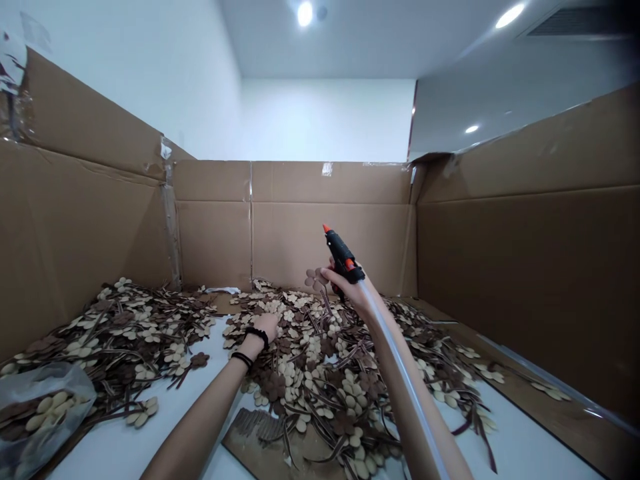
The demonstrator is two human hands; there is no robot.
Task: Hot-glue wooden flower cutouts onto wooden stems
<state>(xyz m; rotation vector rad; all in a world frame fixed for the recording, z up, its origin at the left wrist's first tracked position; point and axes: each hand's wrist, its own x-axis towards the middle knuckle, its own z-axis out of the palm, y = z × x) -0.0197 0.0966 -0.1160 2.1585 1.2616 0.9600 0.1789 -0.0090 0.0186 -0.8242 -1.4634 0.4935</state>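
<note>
My right hand [345,283] is raised above the table and wrapped round a black glue gun [343,255] with an orange nozzle that points up and to the left; its fingers also pinch a small brown flower-shaped cutout [314,279]. A pale cable [400,373] runs from the gun back along my right forearm. My left hand [266,328], with black bands on the wrist, reaches into the central heap of cutouts [330,373]; its fingers are buried among the pieces.
Tall cardboard walls [320,227] enclose the white table on three sides. A second heap of cream and brown cutouts [130,333] lies at the left. A clear plastic bag of pieces [40,413] sits at the near left. A corrugated cardboard sheet [265,437] lies near me.
</note>
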